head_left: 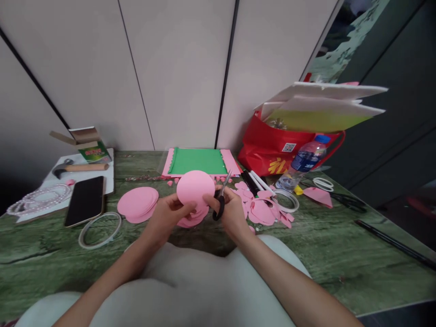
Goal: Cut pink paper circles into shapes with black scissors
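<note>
Head camera, and everything centres on a pink paper disc [195, 184], held up between two hands above the counter [344, 272]! The left hand [166, 211] has it at the lower left, grip closed, thumb across the front face, fingers tucked behind. On the other side the right hand [234, 211] does double duty: thumb pressed against the disc's lower right, grip curled round the black handle of the scissors [221, 206]. And look at that angle: their long axis runs up and a little right, blade tips pointing away from the person, lying beside the disc's right edge rather than across it. Are the blades parted? Too small to tell. The disc is round, so no long axis there; both hands touch it, neither nearer, but only the right carries the scissors. Below it, more pink pieces [192, 221] lie on the counter, a stack of discs [136, 203] sits just left of the left hand, and pink offcuts [264, 213] crowd in beyond the right.
</note>
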A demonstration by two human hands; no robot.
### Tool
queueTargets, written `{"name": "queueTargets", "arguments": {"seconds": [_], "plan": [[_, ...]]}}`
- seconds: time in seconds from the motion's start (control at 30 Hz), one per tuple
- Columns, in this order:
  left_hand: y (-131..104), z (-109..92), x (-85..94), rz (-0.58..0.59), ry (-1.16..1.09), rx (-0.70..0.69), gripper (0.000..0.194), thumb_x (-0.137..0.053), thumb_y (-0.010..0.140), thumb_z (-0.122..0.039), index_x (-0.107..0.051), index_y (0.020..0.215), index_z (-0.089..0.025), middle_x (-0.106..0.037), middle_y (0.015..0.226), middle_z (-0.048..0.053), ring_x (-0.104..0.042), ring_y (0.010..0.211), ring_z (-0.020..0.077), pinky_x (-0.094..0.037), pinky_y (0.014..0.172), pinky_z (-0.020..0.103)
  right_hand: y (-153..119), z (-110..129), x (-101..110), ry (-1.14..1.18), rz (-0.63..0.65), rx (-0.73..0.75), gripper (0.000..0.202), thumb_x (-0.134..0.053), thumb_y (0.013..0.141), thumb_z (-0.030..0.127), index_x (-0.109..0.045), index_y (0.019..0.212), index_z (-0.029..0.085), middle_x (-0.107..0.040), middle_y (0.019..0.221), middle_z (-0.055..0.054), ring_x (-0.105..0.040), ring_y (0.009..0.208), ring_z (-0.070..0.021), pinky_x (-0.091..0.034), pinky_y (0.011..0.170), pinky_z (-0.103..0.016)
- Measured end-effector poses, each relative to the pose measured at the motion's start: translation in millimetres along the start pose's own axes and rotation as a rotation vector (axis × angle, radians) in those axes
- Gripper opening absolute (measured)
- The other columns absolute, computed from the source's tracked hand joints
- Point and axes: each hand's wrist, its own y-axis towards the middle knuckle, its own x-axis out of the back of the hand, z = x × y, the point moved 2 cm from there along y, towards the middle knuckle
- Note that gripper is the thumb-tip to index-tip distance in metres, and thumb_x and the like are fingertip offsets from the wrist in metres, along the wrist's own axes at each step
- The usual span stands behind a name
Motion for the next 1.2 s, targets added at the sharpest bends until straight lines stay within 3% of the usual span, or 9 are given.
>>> {"name": "queueTargets", "arguments": {"seconds": [0.13, 0.27, 0.33, 0.43, 0.67, 0.9, 1.2], "plan": [[2.9, 1.1, 3.3, -0.079, 0.004, 0.014, 0.021, -0.072, 0.059, -0.029, -0.063, 0.052, -0.012, -0.060, 0.046, 0.001, -0.048, 0.040, 0.0091, -0.038, 0.041, 0.022, 0.0, -0.3, -0.4, -0.024, 0.120, -0.058, 0.030, -0.073, 0.059, 0.037, -0.057, 0.076, 0.018, -0.053, 0.059, 0.005, -0.049, 0.054, -0.0102, -0.039, 0.053, -0.023], [4.4, -4.5, 9.2, -0.265, -0.230, -0.042, 0.022, -0.073, 0.056, -0.027, -0.066, 0.066, -0.009, -0.065, 0.054, 0.004, -0.057, 0.049, 0.0134, -0.045, 0.048, 0.025, -9.0, -5.8, -6.9, -0.064, 0.301, -0.153, 0.035, -0.074, 0.059, 0.038, -0.057, 0.082, 0.018, -0.056, 0.062, 0.004, -0.053, 0.058, -0.0113, -0.042, 0.057, -0.024], [3.5, -7.2, 10.1, -0.287, -0.286, -0.039, 0.024, -0.073, 0.055, -0.026, -0.065, 0.069, -0.009, -0.063, 0.052, 0.003, -0.057, 0.047, 0.0135, -0.044, 0.045, 0.024, -16.3, -9.1, -11.2, -0.085, 0.420, -0.240, 0.040, -0.076, 0.056, 0.037, -0.053, 0.084, 0.018, -0.057, 0.064, 0.004, -0.052, 0.056, -0.0106, -0.042, 0.057, -0.024], [0.9, -8.4, 8.9, -0.269, -0.240, -0.017, 0.021, -0.073, 0.057, -0.026, -0.062, 0.060, -0.009, -0.056, 0.042, 0.000, -0.050, 0.039, 0.0102, -0.036, 0.037, 0.021, -24.5, -10.2, -15.3, -0.063, 0.516, -0.302, 0.045, -0.078, 0.054, 0.036, -0.048, 0.083, 0.019, -0.058, 0.067, 0.003, -0.052, 0.057, -0.0106, -0.041, 0.056, -0.023], [-2.6, -2.0, 5.3, -0.174, -0.104, -0.044, 0.024, -0.068, 0.065, -0.029, -0.059, 0.051, -0.012, -0.056, 0.041, 0.001, -0.047, 0.036, 0.0093, -0.033, 0.035, 0.021, -25.7, 0.4, -18.4, -0.089, 0.540, -0.205, 0.036, -0.075, 0.059, 0.040, -0.051, 0.074, 0.017, -0.055, 0.069, 0.001, -0.048, 0.058, -0.0105, -0.040, 0.057, -0.023], [-4.9, -2.4, 3.4, -0.166, -0.023, -0.052, 0.027, -0.069, 0.063, -0.031, -0.058, 0.045, -0.014, -0.054, 0.038, 0.001, -0.046, 0.034, 0.0102, -0.032, 0.034, 0.022, -26.4, 4.0, -20.4, -0.034, 0.513, -0.127, 0.035, -0.071, 0.061, 0.045, -0.048, 0.069, 0.020, -0.048, 0.066, 0.003, -0.044, 0.058, -0.0109, -0.039, 0.056, -0.023], [-9.1, -4.3, 1.6, -0.133, 0.034, -0.072, 0.032, -0.067, 0.065, -0.035, -0.058, 0.042, -0.015, -0.052, 0.036, 0.000, -0.041, 0.030, 0.0092, -0.028, 0.030, 0.021, -28.4, 3.4, -18.4, 0.019, 0.495, -0.099, 0.030, -0.065, 0.069, 0.044, -0.049, 0.073, 0.020, -0.052, 0.074, -0.001, -0.044, 0.065, -0.0129, -0.034, 0.058, -0.025]]}}
